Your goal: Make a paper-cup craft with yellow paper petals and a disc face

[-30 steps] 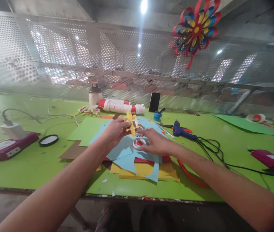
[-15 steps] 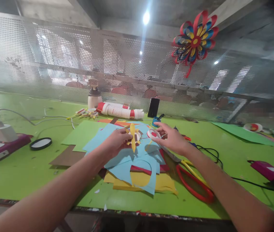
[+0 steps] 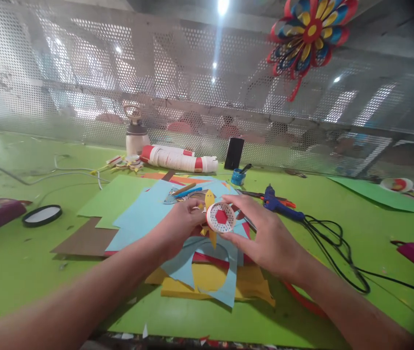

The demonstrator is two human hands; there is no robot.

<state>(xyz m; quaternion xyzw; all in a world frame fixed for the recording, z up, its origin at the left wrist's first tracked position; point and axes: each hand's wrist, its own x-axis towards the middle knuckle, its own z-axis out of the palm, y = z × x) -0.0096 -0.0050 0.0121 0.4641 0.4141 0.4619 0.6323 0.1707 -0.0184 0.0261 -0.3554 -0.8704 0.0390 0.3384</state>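
My left hand (image 3: 175,226) pinches a yellow paper turtle cutout (image 3: 210,198), whose head and tail stick out above and below. My right hand (image 3: 265,236) grips the round rim of a white paper-cup base (image 3: 231,218) between thumb and fingers. A red hexagon and dotted segments decorate its face. The cup base lies over the front of the turtle's middle, seemingly touching it. Below both hands, blue paper sheets (image 3: 137,221) and yellow paper (image 3: 177,288) are piled on the green table (image 3: 119,304).
A blue glue gun (image 3: 283,209) with a black cord is at the right, close to red-handled scissors partly under my right arm. Behind are stacked paper cups (image 3: 177,160), a blue jar (image 3: 238,178), a phone (image 3: 234,153) and a bottle (image 3: 136,140). A black-rimmed disc (image 3: 42,215) lies left.
My right hand has brought the cup base leftward onto the turtle and turned its decorated face into view. The left hand still holds the turtle. The head view has tilted down.
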